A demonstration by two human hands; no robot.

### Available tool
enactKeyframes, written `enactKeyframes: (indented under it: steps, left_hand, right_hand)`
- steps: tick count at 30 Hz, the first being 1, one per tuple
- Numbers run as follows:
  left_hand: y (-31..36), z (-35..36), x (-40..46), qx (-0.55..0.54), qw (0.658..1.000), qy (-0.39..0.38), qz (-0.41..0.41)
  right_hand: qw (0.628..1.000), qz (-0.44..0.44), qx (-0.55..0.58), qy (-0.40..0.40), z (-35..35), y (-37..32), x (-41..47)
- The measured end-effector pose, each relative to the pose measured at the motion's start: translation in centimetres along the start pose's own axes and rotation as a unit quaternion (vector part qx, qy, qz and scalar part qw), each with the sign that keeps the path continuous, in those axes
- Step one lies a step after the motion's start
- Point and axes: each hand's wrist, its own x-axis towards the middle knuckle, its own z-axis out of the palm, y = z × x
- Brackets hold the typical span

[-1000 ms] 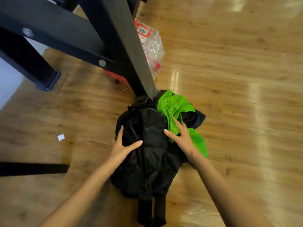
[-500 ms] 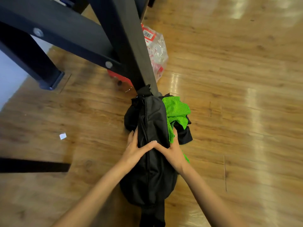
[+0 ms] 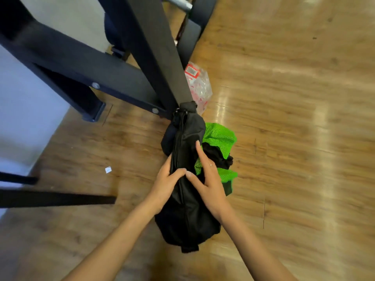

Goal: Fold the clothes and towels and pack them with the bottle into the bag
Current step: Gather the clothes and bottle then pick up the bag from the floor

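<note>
Black fabric of the bag (image 3: 189,216) stands on edge on the wooden floor (image 3: 294,138), its top end touching the foot of a dark frame leg (image 3: 162,63). Both hands squeeze it from either side. The left hand (image 3: 165,184) lies against the bag's left face, its thumb curled over the upper ridge beside the zip; its other fingers are hidden behind the bag. The right hand (image 3: 209,179) presses the right face, thumb bent over the ridge so the two thumb tips nearly meet, while its index finger stretches straight up along the cloth. So the fingers on each side are clamped on the bag, pinching it narrow between them.

Green mesh cloth (image 3: 220,138) and a dark garment (image 3: 218,157) bulge out of the bag's right side, just beyond the right fingers. A crumpled clear plastic wrapper (image 3: 199,88) lies behind the leg, and a small white scrap (image 3: 108,169) sits on the floor well to the left.

Compared with one second ago, the bag has gone from lying broad and flat under spread palms to being pressed upright and thin, and the hands have drawn together. Half a second ago the grip looked much the same.
</note>
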Motion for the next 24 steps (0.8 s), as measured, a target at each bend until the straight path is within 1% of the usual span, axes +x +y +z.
enactKeyframes:
  steps: [4,7,12,15,19,24]
  left_hand:
    - [8.6,-0.9,-3.7,-0.031,0.999,-0.028,0.007]
    - [16.7,-1.8,-7.5,-0.045,0.998,-0.039,0.02]
    - [30.6,-3.9,-14.4,-0.05,0.997,-0.032,0.054]
    - [39.2,-6.0,-19.1,-0.051,0.996,-0.032,0.07]
    - [49.4,-9.5,-25.5,-0.048,0.993,0.013,0.107]
    - [58.8,-14.8,-33.7,-0.004,0.981,0.099,0.167]
  right_hand:
    - [0.998,0.02,0.06,-0.014,-3.7,-8.5,0.0]
    - [0.994,0.025,0.1,-0.022,-6.7,-16.5,-0.3]
    - [0.994,0.003,0.099,-0.044,-11.3,-31.3,-1.2]
    - [0.994,-0.028,0.089,-0.061,-14.0,-40.8,-1.5]
    - [0.989,-0.075,0.081,-0.102,-16.3,-53.3,-1.9]
    - [0.972,-0.137,0.086,-0.171,-16.0,-65.9,-2.6]
